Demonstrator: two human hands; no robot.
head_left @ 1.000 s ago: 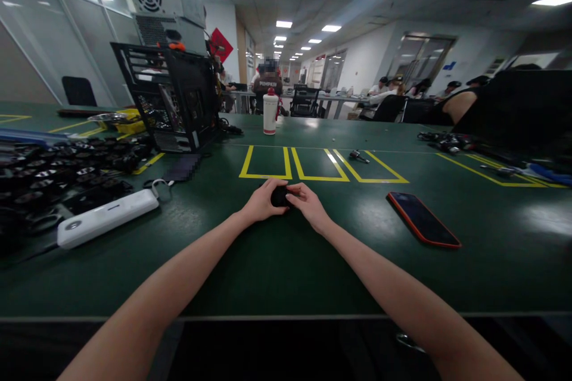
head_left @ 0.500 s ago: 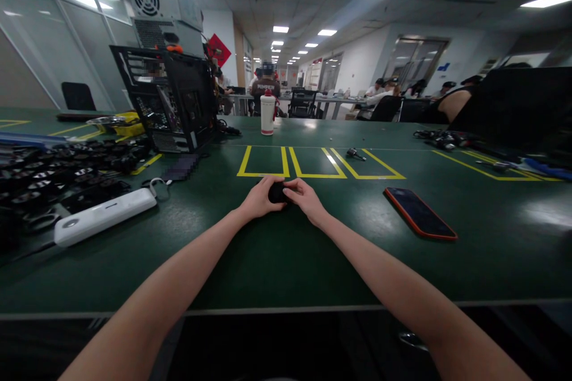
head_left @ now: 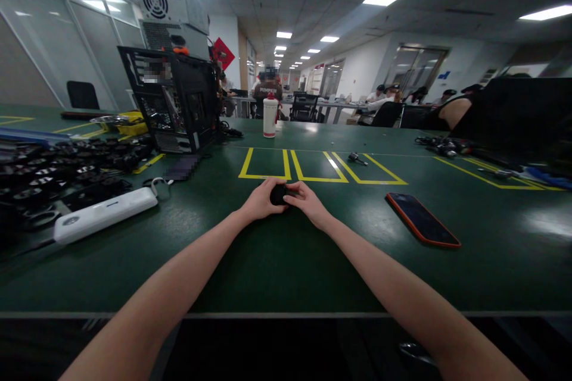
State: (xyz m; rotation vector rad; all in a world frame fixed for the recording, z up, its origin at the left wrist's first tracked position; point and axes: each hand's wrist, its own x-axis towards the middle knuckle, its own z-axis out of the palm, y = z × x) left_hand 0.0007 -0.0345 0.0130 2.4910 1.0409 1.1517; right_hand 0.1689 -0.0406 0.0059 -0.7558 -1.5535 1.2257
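Between my two hands is a small, round black object (head_left: 277, 194), just in front of the yellow tape outlines; its kind cannot be made out. My left hand (head_left: 260, 200) curls around its left side, fingers over the far edge and thumb at the near edge. From the right, my right hand (head_left: 305, 199) pinches the object's edge with thumb and fingers. A small dark metallic piece (head_left: 356, 158) lies within the rightmost tape outline (head_left: 379, 182).
A phone in an orange case (head_left: 422, 220) lies to the right. At left are a white power strip (head_left: 107, 214), a heap of black parts (head_left: 67, 169) and an open computer case (head_left: 179, 101). A white bottle (head_left: 269, 116) stands farther back. People sit in the background.
The whole view has shifted slightly, with the scene sitting a little lower and to the right. Both hands keep their hold on the black object, with hardly any movement.
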